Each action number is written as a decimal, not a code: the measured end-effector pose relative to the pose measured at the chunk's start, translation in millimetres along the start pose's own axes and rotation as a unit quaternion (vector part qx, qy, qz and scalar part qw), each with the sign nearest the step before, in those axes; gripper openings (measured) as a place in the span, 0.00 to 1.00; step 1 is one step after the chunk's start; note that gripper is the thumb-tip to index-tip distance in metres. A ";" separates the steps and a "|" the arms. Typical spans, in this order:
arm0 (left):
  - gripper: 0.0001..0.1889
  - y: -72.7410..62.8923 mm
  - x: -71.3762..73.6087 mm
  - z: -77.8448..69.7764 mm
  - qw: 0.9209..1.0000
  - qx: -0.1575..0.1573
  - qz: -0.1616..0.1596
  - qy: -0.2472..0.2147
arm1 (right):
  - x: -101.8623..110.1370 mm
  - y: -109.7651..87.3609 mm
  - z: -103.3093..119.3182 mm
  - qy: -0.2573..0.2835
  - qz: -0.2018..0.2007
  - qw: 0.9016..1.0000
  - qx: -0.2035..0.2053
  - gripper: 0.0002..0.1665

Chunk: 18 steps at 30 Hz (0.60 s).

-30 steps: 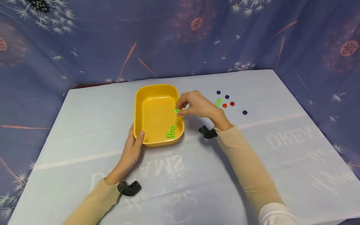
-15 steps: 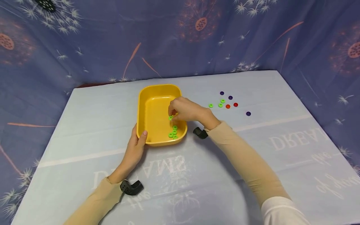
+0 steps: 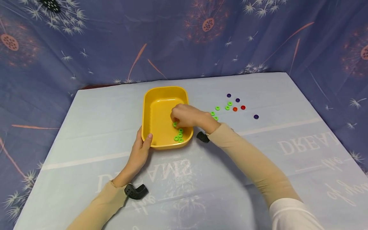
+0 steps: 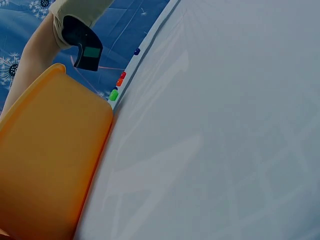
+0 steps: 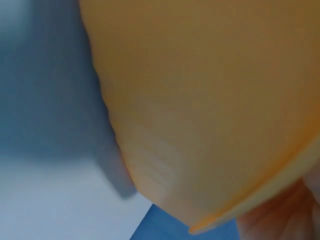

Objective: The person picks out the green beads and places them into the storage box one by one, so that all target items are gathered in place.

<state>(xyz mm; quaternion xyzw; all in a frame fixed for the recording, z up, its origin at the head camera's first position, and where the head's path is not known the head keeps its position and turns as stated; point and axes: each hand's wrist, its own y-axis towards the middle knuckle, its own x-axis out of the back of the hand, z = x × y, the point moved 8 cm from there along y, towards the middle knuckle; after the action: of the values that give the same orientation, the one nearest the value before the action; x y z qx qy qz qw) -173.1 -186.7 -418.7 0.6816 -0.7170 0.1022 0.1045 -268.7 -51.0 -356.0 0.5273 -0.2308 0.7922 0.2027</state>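
A yellow plastic tray stands on the cloth-covered table, its outer wall filling much of both wrist views. My left hand grips its near left corner, thumb over the rim. Inside the tray, my right hand reaches down past the right rim and pinches a green ring-shaped bead low over the floor. Several matching green beads lie grouped in the near right corner. In the right wrist view, part of the right hand shows beyond the tray rim.
Right of the tray lie loose beads: several green ones, a red one, an orange-red one and dark purple ones. A patterned curtain hangs behind the table. Each wrist carries a black camera mount.
My right hand has moved from the tray's right rim inward and down with the green bead. More green beads on the table have come into sight from behind it. The left hand keeps its grip.
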 end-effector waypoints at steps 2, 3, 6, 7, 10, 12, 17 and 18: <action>0.32 0.2 -0.5 0.2 1.000 0.001 0.001 0.001 | -2.7 1.3 1.4 -0.010 0.006 1.000 0.000 0.15; 0.32 0.0 -0.7 0.1 1.000 0.002 0.002 0.004 | -4.1 1.8 2.0 -0.014 0.009 1.000 -0.001 0.14; 0.33 -0.4 -0.8 0.3 1.000 0.006 0.004 0.010 | -8.0 2.4 3.2 -0.024 0.018 1.000 -0.006 0.11; 0.33 -0.5 -0.7 0.5 1.000 0.006 0.004 0.012 | -9.1 2.4 3.3 -0.026 0.021 0.999 -0.008 0.10; 0.32 -0.5 -0.4 -0.1 1.000 0.003 0.003 0.015 | -11.3 2.4 3.1 -0.032 0.026 0.999 -0.014 0.11; 0.32 -0.4 0.1 -0.9 1.000 -0.002 0.000 0.013 | -11.5 2.3 3.1 -0.033 0.025 0.999 -0.016 0.11; 0.31 -0.9 0.9 -3.1 1.000 -0.009 -0.005 0.012 | -10.8 2.1 4.0 -0.031 0.022 0.999 -0.016 0.09; 0.31 -1.0 1.0 -3.2 1.000 -0.009 -0.005 0.012 | -10.9 2.1 3.8 -0.031 0.022 0.999 -0.018 0.09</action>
<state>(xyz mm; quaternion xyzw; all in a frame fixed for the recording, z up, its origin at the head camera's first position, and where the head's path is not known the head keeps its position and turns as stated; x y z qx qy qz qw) -172.1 -186.7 -415.3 0.6828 -0.7131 0.1038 0.1199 -263.1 -55.7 -365.1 0.5427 -0.2624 0.7756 0.1872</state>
